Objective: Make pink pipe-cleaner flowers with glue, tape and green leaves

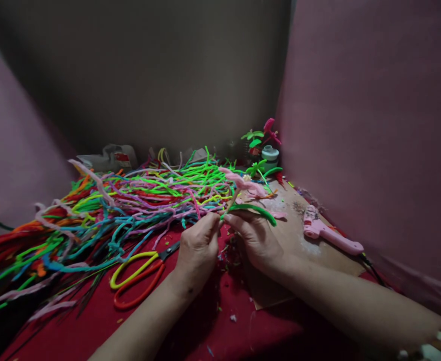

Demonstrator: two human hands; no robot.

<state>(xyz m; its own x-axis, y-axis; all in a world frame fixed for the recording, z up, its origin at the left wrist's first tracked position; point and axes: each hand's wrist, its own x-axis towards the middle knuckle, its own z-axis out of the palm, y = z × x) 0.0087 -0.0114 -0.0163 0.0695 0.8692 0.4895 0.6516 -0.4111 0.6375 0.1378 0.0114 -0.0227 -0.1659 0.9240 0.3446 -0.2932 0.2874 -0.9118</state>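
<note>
Both hands meet at the middle of the view, fingertips pinched together on the stem of a pipe-cleaner flower (245, 184). It has pink petals, a pale centre and a long green leaf (256, 208) arching to the right. My left hand (200, 240) is closed on the low end of the stem. My right hand (256, 240) pinches the stem just under the leaf. The fingers hide the exact grip point. Left of my left hand, scissors (138, 276) with one yellow and one red handle lie on the red cloth, their blade tips hidden behind that hand.
A large heap of coloured pipe cleaners (149, 195) spreads across the left and back. On the right, a pink glue gun (331, 235) with a black cord rests on a brown board (291, 215). A lidded jar (269, 158) and finished-looking flowers (270, 131) stand behind. Pink sheets (374, 125) flank both sides.
</note>
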